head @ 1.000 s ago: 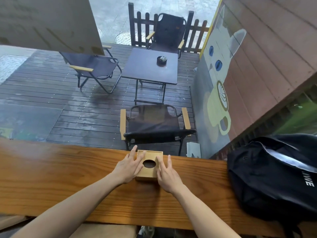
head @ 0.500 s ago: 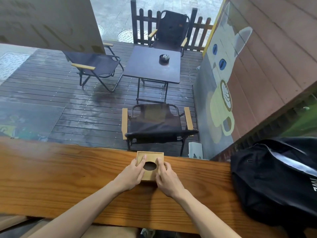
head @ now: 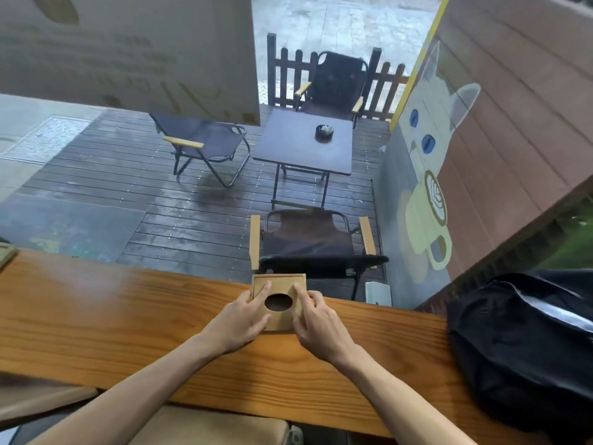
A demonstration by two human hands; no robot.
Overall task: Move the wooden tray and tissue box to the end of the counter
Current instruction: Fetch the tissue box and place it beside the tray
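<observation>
A square wooden tissue box (head: 278,284) with a dark oval opening in its lid sits at the far edge of the wooden counter (head: 112,319). My left hand (head: 239,319) grips its left side, fingers lying on the lid. My right hand (head: 316,319) grips its right side the same way. At the far left edge of the counter a corner of a flat wooden thing (head: 4,256) shows, possibly the tray; most of it is out of frame.
A black backpack (head: 526,345) lies on the counter to the right of the box. Behind the glass are a wet deck, folding chairs (head: 313,242) and a small table (head: 305,141). A stool seat (head: 211,427) is below the counter's near edge.
Both hands went from resting flat beside the box to closing on its sides. The box has slid a little toward the far edge of the counter.
</observation>
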